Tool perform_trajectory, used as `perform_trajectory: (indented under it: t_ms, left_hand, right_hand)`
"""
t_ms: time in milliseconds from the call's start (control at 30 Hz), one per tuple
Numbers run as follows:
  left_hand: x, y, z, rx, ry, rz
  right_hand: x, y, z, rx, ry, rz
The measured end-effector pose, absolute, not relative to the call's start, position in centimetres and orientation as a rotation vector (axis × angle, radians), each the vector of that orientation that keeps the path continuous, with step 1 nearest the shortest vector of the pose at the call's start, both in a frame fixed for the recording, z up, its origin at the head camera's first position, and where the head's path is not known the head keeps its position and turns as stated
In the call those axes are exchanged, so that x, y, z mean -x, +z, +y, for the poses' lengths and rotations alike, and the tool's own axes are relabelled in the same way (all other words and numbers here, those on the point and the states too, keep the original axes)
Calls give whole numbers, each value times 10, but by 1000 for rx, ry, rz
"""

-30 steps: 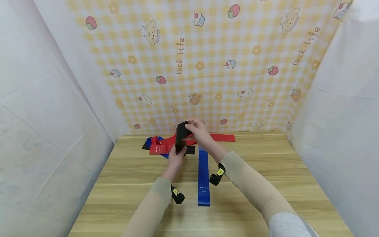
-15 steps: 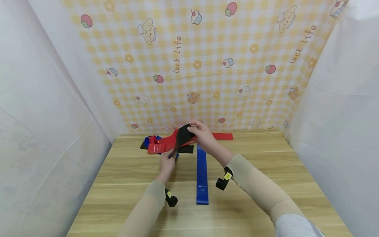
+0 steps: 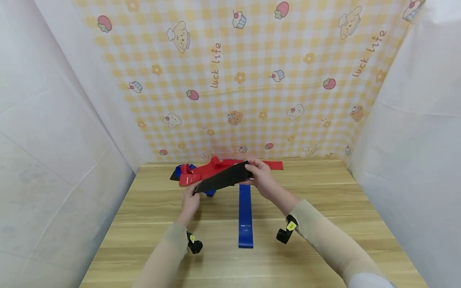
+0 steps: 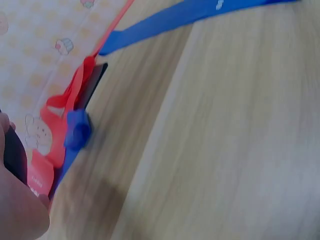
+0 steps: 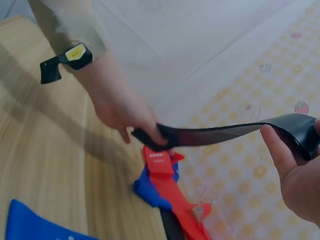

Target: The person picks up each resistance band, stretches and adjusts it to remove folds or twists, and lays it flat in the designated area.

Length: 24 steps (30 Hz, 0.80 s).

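Clock set on the table as the head view shows it, twelve at the patterned backdrop [image 3: 237, 96].

Black resistance band [image 3: 223, 178]: in the air, above the table [image 3: 309, 208], well towards twelve, slanting from its eight-o'clock end up to its two-o'clock end. Left hand [image 3: 189, 202] pinches the lower end; right hand [image 3: 263, 178] pinches the upper, thumb on the near face, fingers behind. Both grips firm on the band, by the look of it.

Change: a second ago the hands were close, left below right, band bent sharply between them. Since then the left hand has swung out towards nine and the band is drawn out long, its broad face towards the head camera. Reading: bend mostly gone, band now better laid out for handling. Right-wrist view gives a slight sag and a curl by the right fingers; loop or single strip, cannot tell.

At eleven, behind the band: heap with a red band [image 3: 205, 170], crumpled blue band [image 4: 77, 131] and black strip [image 4: 92, 87], overlapping. Red tail [image 3: 275, 165] lies past the right hand, towards one.

Blue "Light" band [image 3: 245, 212]: flat on the table, twelve to six, apart from both hands along its near length. Unmoved throughout.
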State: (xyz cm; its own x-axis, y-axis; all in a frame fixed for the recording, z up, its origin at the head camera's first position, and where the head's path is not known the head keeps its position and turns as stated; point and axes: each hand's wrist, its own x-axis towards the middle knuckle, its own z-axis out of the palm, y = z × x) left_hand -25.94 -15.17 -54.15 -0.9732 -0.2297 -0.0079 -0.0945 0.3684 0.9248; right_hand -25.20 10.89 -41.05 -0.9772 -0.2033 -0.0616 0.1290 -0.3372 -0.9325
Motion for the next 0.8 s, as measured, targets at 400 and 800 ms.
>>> perform_trajectory:
  t_ms: [400, 800]
  left_hand:
    - [243, -544, -176, -56, -1568, -2617]
    - [229, -543, -169, 332, -1372, -2819]
  right_hand:
    - [254, -464, 148, -109, -2426, 1585]
    - [260, -518, 180, -273, -2366, 1570]
